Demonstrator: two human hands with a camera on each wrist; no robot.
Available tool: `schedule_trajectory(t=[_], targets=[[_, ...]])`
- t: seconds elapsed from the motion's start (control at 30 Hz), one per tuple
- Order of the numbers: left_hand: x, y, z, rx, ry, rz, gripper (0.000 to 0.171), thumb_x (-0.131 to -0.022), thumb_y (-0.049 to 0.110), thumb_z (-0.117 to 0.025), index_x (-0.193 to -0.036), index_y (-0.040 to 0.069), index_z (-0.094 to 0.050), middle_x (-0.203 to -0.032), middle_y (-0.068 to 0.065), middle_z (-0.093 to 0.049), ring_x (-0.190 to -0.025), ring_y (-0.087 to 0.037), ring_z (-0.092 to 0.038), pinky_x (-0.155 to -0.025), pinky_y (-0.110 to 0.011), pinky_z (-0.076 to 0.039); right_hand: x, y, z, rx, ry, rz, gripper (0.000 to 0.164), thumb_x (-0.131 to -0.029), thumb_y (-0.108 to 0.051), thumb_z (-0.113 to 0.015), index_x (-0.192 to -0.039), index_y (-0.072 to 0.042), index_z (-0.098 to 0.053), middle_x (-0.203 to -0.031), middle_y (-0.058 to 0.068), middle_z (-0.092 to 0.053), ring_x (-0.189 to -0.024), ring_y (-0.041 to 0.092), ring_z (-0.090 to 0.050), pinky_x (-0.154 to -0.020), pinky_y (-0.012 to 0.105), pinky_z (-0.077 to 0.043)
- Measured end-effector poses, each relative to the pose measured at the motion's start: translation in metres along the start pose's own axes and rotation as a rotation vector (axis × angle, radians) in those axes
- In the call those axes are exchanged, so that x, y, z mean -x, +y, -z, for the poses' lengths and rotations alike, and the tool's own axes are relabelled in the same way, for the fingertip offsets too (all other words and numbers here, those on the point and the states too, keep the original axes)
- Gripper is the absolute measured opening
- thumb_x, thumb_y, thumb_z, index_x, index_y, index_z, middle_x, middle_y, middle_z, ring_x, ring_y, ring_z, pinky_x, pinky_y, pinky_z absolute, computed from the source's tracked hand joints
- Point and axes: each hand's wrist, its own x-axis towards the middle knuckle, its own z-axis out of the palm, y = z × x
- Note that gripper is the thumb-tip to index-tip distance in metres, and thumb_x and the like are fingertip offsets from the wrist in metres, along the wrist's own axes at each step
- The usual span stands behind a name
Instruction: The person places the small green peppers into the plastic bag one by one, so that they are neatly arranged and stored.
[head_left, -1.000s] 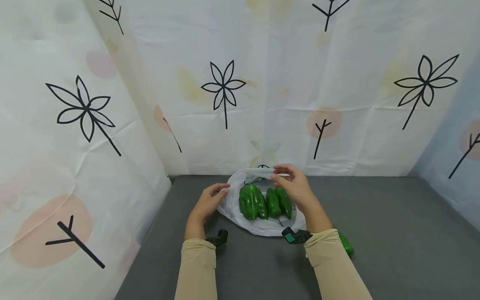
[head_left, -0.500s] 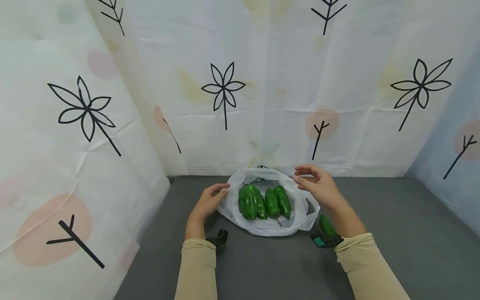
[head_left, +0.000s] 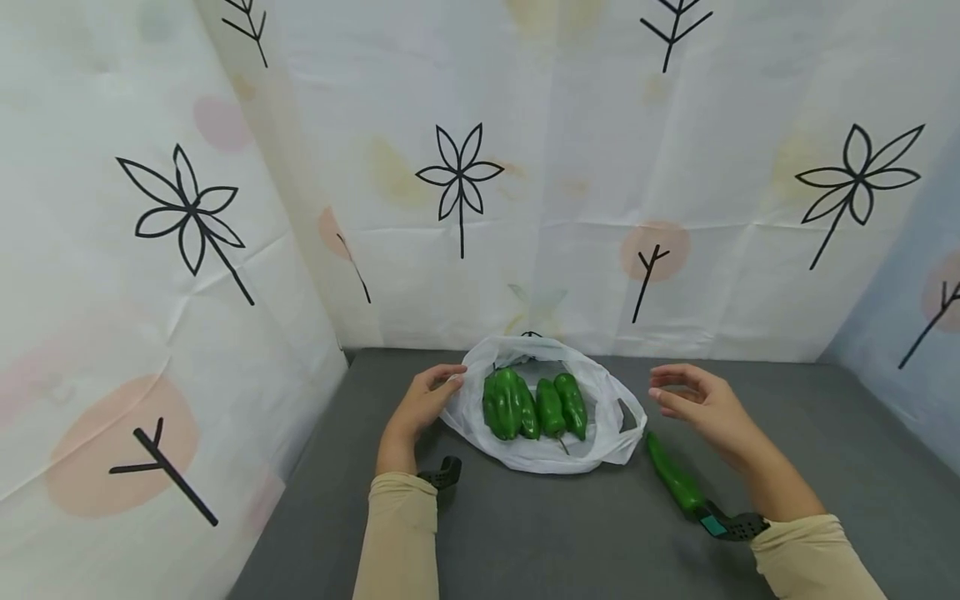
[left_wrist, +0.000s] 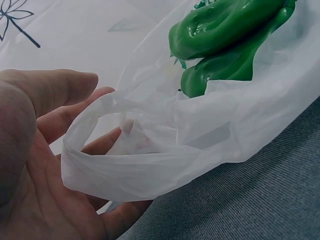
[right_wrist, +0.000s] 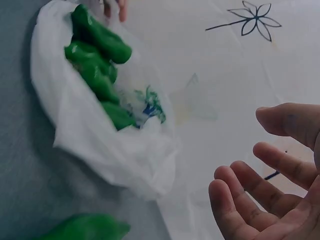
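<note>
An opened white plastic bag (head_left: 517,457) lies on the table with several green peppers (head_left: 506,404) inside. At its left side is my left hand (head_left: 422,408), fingers loosely bent. The left wrist view shows the bag's handle loop (left_wrist: 115,175) lying across those fingers, while the thumb stands apart from the plastic. My right hand (head_left: 708,408) is off to the right of the bag, holding nothing, its fingers relaxed and slightly curved. Just below it lies a single long green pepper (head_left: 673,475) on the table, its near end partly overlapped by the wrist camera.
The dark grey table (head_left: 540,533) runs back to a white patterned cloth (head_left: 555,275) with leaf drawings. Another cloth panel (head_left: 150,333) closes off the left side. A black wrist camera (head_left: 738,527) is strapped on the right arm.
My right hand has moved from over the bag's right edge away to the right, uncovering the bag's handle and the loose pepper. The left hand has stayed at the bag.
</note>
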Motion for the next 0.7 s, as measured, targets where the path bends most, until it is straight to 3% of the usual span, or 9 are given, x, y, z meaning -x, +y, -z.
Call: schedule_trajectory(t=[0.1,0.33,0.5,0.7], targets=[[-0.001,0.000,0.000,-0.005,-0.006,-0.007,0.039,-0.110,0.028,-0.062,-0.147,0.015,-0.065,-0.160,-0.012,-0.051,-0.156,-0.038,-0.036,-0.121,-0.063,-0.038,0.009,0.009,0.003,0.041,-0.024,-0.023,0.047,-0.107,-0.024,-0.067,-0.146,0.001,-0.055,-0.128,-0.003,-0.063,-0.109,-0.009,-0.066,-0.088,0.022,-0.061],[-0.002,0.000,0.000,-0.007,0.000,0.001,0.037,-0.110,0.029,-0.062,-0.144,0.018,-0.067,-0.160,-0.011,-0.051,-0.157,-0.038,-0.036,-0.122,-0.063,-0.037,0.025,0.026,0.004,0.091,-0.075,-0.072,0.049,-0.107,-0.027,-0.067,-0.146,0.001,-0.055,-0.143,0.026,-0.058,-0.107,-0.005,-0.067,-0.088,0.031,-0.063],[-0.004,-0.001,0.000,-0.005,-0.005,-0.006,0.038,-0.109,0.029,-0.062,-0.145,0.017,-0.066,-0.161,-0.011,-0.051,-0.157,-0.038,-0.035,-0.122,-0.064,-0.037,0.028,0.035,0.004,0.149,-0.087,-0.103,0.051,-0.107,-0.026,-0.068,-0.146,0.004,-0.055,-0.142,0.028,-0.060,-0.105,-0.001,-0.068,-0.083,0.032,-0.063],[-0.003,0.000,0.000,-0.004,0.001,0.010,0.038,-0.109,0.029,-0.063,-0.145,0.018,-0.066,-0.160,-0.010,-0.051,-0.157,-0.037,-0.036,-0.123,-0.063,-0.036,0.028,0.042,0.006,0.198,-0.182,-0.192,0.058,-0.107,-0.031,-0.068,-0.151,0.003,-0.050,-0.140,0.027,-0.061,-0.113,0.023,-0.071,-0.081,0.034,-0.061]])
